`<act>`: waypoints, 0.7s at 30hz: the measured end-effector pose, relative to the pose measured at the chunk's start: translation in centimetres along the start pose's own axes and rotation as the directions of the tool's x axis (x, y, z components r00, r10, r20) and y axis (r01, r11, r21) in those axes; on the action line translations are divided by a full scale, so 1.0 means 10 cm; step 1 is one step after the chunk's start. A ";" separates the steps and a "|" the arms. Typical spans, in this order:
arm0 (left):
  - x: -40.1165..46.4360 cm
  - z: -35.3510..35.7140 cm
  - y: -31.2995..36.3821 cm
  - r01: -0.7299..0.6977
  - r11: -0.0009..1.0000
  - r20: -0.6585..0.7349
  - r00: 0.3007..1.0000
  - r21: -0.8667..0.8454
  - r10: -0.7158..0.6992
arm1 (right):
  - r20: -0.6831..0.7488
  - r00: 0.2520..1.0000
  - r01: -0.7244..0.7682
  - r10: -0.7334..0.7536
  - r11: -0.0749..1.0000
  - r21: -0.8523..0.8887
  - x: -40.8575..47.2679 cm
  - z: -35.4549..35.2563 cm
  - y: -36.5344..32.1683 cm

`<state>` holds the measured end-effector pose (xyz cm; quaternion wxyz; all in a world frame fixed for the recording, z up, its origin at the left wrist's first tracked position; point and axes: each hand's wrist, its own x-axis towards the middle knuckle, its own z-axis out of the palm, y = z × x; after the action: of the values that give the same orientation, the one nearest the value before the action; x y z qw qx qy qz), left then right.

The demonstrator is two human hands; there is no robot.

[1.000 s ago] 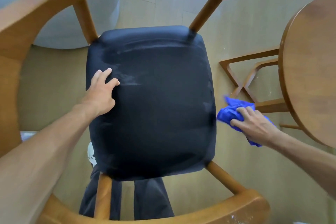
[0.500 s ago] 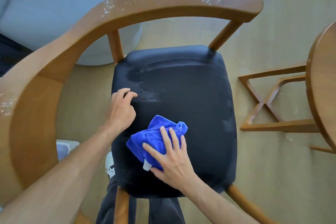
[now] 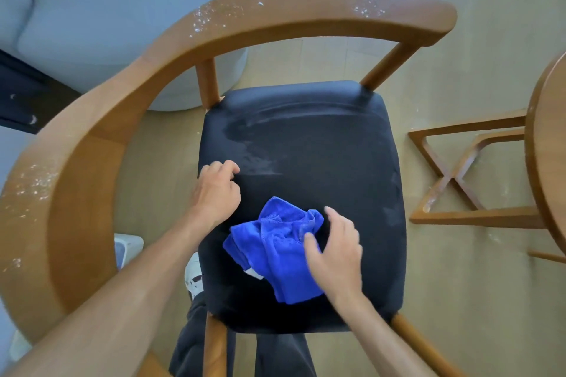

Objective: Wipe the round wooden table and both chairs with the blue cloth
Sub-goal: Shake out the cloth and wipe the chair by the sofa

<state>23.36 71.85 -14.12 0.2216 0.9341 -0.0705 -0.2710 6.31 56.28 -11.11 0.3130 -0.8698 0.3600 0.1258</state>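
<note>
A wooden armchair with a curved back rail [image 3: 306, 12] and a black cushioned seat [image 3: 324, 156] fills the view from above. White specks dot the rail, and pale smears mark the rear of the seat. The crumpled blue cloth [image 3: 272, 248] lies on the front of the seat. My right hand [image 3: 335, 254] hovers at the cloth's right side with relaxed fingers, its thumb touching the fabric. My left hand [image 3: 216, 190] rests on the seat's left edge with loosely curled fingers. The round wooden table [image 3: 548, 162] shows only its rim at the right edge.
The table's crossed wooden base [image 3: 453, 180] stands on the pale floor right of the chair. A light blue sofa [image 3: 107, 9] sits behind the chair at the upper left. My dark trousers [image 3: 275, 355] and a white shoe [image 3: 193, 278] are below the seat.
My right hand brought the cloth from beside the table onto the seat, pressed it flat, and has now lifted and slid to its right side. My left hand's fingers have curled.
</note>
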 end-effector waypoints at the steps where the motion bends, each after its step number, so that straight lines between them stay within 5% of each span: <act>1: -0.02 0.00 0.02 0.006 1.000 0.050 0.999 0.012 -0.007 | 0.023 0.994 -0.105 0.105 0.994 -0.003 0.08 -0.05 0.03; 6: -0.24 0.07 0.16 0.013 0.996 0.425 0.904 0.089 -0.050 | 0.205 0.944 -0.256 0.259 0.966 -0.039 0.18 -0.03 -0.04; 10: -0.34 0.08 0.17 -0.005 0.987 0.517 0.852 0.163 -0.081 | 0.194 0.939 -0.300 0.284 0.952 0.059 0.16 -0.02 -0.07; 15: -0.39 0.09 0.15 -0.099 0.983 0.445 0.895 0.153 0.021 | 0.097 0.994 -0.039 0.048 0.994 -0.097 0.24 -0.01 -0.12; 18: -0.44 0.11 0.22 -0.186 0.977 0.434 0.892 0.105 0.124 | 0.117 0.985 0.151 -0.124 0.953 -0.264 0.31 -0.05 -0.13; 21: -0.50 0.15 0.31 -0.249 0.955 0.436 0.886 0.161 0.158 | 0.120 0.970 0.234 -0.210 0.938 -0.254 0.34 -0.14 -0.12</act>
<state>18.25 69.79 -11.51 0.1274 0.8597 -0.2430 -0.4308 9.55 54.20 -10.99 0.2215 -0.9324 0.2248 0.1765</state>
